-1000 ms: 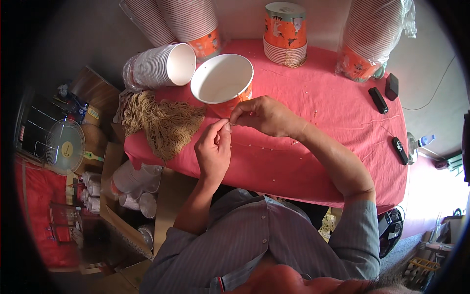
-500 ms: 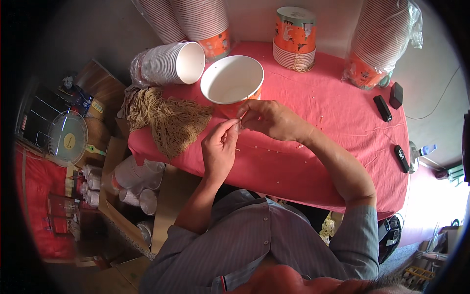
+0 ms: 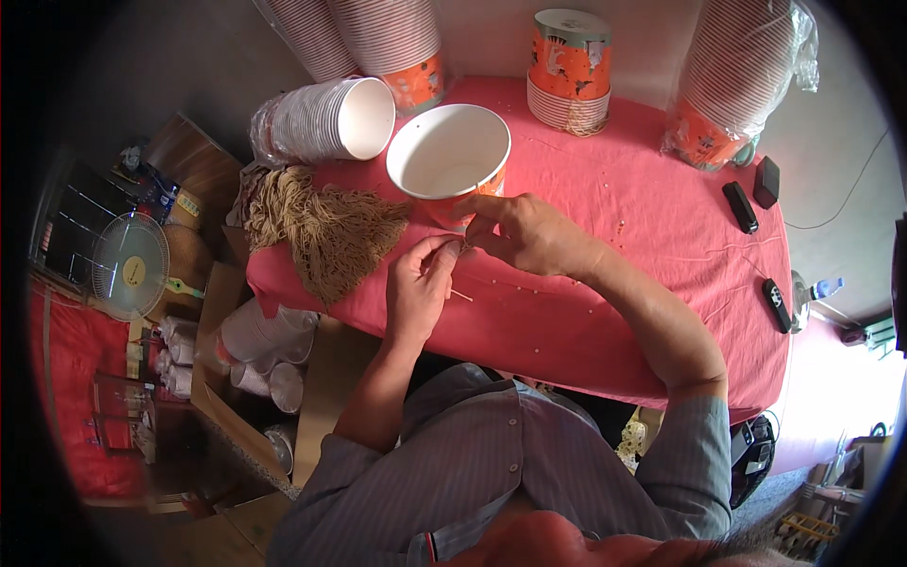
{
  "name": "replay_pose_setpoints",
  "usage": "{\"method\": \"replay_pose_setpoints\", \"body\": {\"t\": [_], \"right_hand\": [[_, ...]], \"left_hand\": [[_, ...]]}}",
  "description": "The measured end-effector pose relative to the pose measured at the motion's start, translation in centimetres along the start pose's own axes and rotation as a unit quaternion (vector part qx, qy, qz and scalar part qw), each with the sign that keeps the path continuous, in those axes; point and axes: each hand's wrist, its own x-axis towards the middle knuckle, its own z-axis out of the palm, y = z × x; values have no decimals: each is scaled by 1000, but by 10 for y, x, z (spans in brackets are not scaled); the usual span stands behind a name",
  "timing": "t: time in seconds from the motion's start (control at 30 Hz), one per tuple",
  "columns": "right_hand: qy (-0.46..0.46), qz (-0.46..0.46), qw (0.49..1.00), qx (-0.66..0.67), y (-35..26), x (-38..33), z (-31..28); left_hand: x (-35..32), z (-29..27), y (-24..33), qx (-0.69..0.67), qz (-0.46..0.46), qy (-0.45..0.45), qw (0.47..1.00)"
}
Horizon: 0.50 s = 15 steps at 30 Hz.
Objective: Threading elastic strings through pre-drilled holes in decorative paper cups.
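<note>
A white-lined orange paper bucket (image 3: 450, 151) stands open on the red tablecloth (image 3: 605, 283). Both hands meet at its near side. My left hand (image 3: 419, 283) pinches a thin tan cord (image 3: 460, 296) whose short end sticks out below the fingers. My right hand (image 3: 521, 230) grips the same cord at the bucket's wall, fingers curled shut. A heap of tan cords (image 3: 321, 227) lies on the cloth to the left of my hands.
A sleeve of stacked cups (image 3: 321, 118) lies on its side at the back left. More cup stacks (image 3: 737, 85) and a lidded orange bucket (image 3: 570, 66) stand at the back. Black devices (image 3: 741, 206) lie at the right. Left of the table are a cardboard box (image 3: 236, 397) with cups and a small fan (image 3: 130, 265).
My head has shifted, so the table sits a little differently in view. Both hands stay together at the bucket's near wall, working the cord; the left fingers have closed nearer the right hand.
</note>
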Motion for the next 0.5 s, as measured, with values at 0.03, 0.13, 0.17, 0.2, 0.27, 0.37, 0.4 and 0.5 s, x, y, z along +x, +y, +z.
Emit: {"method": "replay_pose_setpoints", "body": {"t": [0.03,0.13,0.17,0.2,0.27,0.37,0.4,0.5], "right_hand": [[0,0,1000,1,-1,0,1],[22,-13,999,-32,-2,-1,5],[21,-13,998,-52,-3,-2,6],[21,-12,997,-72,-3,-2,7],[20,-13,996,-84,-3,-2,8],[15,-16,993,-118,-5,-1,9],[13,-17,990,-141,-5,-1,10],[5,-59,979,-197,-3,-1,10]], "left_hand": [[-1,-1,-1,0,0,0,1000],[-5,0,7,12,-5,-6,1000],[-7,2,12,1,-2,-3,1000],[-8,4,14,-9,0,0,1000],[-8,7,11,0,12,8,1000],[-8,5,10,-1,7,17,1000],[-7,4,9,-12,-10,16,1000],[-3,2,4,-35,-13,15,999]]}}
